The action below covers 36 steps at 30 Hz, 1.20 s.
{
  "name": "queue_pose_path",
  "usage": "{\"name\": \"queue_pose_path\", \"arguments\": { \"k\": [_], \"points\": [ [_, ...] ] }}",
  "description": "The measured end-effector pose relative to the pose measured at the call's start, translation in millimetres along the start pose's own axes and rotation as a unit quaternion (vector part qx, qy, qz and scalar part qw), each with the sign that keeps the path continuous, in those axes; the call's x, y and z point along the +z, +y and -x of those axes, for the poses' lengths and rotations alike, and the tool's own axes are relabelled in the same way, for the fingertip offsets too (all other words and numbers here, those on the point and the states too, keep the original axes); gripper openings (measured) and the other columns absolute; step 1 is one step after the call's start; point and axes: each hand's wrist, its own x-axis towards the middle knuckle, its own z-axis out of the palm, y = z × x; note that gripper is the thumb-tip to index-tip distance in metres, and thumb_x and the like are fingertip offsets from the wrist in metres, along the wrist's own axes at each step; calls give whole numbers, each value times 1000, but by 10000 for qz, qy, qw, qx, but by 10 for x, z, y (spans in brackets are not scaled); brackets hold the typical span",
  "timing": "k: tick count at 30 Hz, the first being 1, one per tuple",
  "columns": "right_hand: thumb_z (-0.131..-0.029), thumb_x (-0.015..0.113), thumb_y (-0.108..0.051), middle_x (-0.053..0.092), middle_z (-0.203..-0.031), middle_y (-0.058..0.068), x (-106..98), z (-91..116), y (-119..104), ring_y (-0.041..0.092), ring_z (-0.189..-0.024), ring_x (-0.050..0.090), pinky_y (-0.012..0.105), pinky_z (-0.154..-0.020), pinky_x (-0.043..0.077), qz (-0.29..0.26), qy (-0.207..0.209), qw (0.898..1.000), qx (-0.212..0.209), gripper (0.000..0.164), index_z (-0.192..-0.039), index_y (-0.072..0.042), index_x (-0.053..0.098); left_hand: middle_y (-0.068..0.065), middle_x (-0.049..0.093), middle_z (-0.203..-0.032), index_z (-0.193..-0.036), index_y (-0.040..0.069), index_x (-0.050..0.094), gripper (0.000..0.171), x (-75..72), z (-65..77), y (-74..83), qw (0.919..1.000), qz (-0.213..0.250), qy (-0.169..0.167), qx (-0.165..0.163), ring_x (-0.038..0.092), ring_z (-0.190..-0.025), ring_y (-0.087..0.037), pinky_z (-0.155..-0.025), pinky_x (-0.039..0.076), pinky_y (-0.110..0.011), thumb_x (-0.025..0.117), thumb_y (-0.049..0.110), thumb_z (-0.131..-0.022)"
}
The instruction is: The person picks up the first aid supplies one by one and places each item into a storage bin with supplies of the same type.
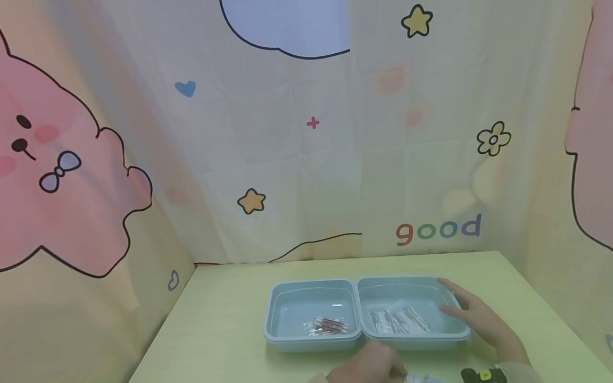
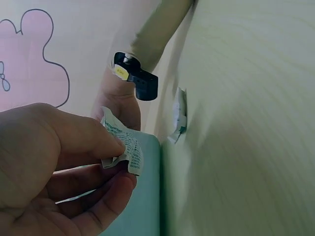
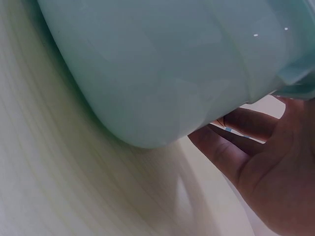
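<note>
In the left wrist view my left hand [image 2: 74, 157] pinches a crumpled paper wrapper [image 2: 129, 147] with small green print between thumb and fingers. The head view has that left hand [image 1: 371, 364] low in front of two pale blue plastic trays, its wrapper not visible there. My right hand [image 1: 479, 316] holds the right end of the right tray [image 1: 407, 340], thumb over the rim. Fingers [image 3: 221, 147] of it lie against the outer wall in the right wrist view. Slim printed packets [image 1: 399, 319] lie inside this tray.
Several brown-toned swabs [image 1: 328, 325] in clear sleeves lie in the left tray [image 1: 311, 346], which stands against the right one. A small white packet [image 2: 180, 115] rests on the pale green table [image 1: 215, 319]. A printed curtain [image 1: 297, 159] encloses the back and sides.
</note>
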Motion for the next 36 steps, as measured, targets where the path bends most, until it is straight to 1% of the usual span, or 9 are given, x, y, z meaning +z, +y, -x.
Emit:
{"name": "queue_pose_path", "arguments": {
  "k": [8,12,15,18,20,24,31,34,36],
  "points": [
    [-95,60,-31,21,-158,25,8,23,-59,55,-140,18,72,-105,22,56,4,10000,77,72,-155,-12,25,18,50,-57,-58,22,61,25,-89,23,47,9997,-59,68,248,31,-48,11,-41,32,-8,67,12,-80],
    [-95,59,-32,20,-158,25,8,25,-73,55,-140,17,73,-105,22,65,-10,9999,144,72,-155,-13,24,17,50,-57,-59,21,60,24,-140,37,76,9994,-18,139,313,31,-47,11,-40,32,-8,66,10,-80],
    [-96,59,-32,20,-158,26,8,27,-80,56,-140,17,74,-104,21,72,-11,9999,154,72,-155,-12,24,20,57,-62,-68,21,70,18,-189,55,98,9994,47,240,252,35,-51,13,-45,34,-4,67,10,-81],
    [-96,59,-32,20,-158,26,8,30,-90,56,-140,16,74,-104,21,63,-16,9999,147,72,-155,-11,24,22,66,-73,-87,21,79,14,-237,77,122,9993,174,335,57,42,-58,18,-55,38,0,67,12,-85],
    [-96,59,-31,19,-158,26,9,33,-95,56,-140,16,74,-105,21,34,-20,9999,134,71,-155,-11,24,20,71,-83,-97,21,78,17,-265,89,134,9988,317,371,-84,47,-64,19,-60,41,0,67,13,-87],
    [-96,59,-31,19,-158,26,9,32,-91,56,-140,15,74,-104,20,1,-15,9999,129,71,-155,-11,24,19,72,-89,-102,21,77,19,-308,94,144,9972,602,371,-253,50,-65,18,-59,43,-1,66,14,-88],
    [-96,59,-31,21,-158,26,15,17,-51,56,-140,17,73,-104,22,49,-8,10000,86,71,-154,-10,25,22,62,-73,-101,24,78,19,-358,87,138,9974,529,405,-271,42,-55,13,-49,40,-6,67,15,-88],
    [-96,59,-31,21,-158,26,13,11,-45,56,-140,17,73,-104,22,25,-2,10000,63,70,-154,-10,25,22,59,-71,-101,25,78,19,-392,87,136,9971,547,432,-294,41,-54,13,-48,40,-7,67,16,-88],
    [-96,59,-30,20,-158,26,11,9,-43,56,-140,17,74,-104,21,9,9,10000,38,70,-154,-10,25,22,60,-73,-102,24,78,20,-412,83,130,9974,439,533,-200,41,-55,14,-48,39,-6,68,15,-87]
  ]
}}
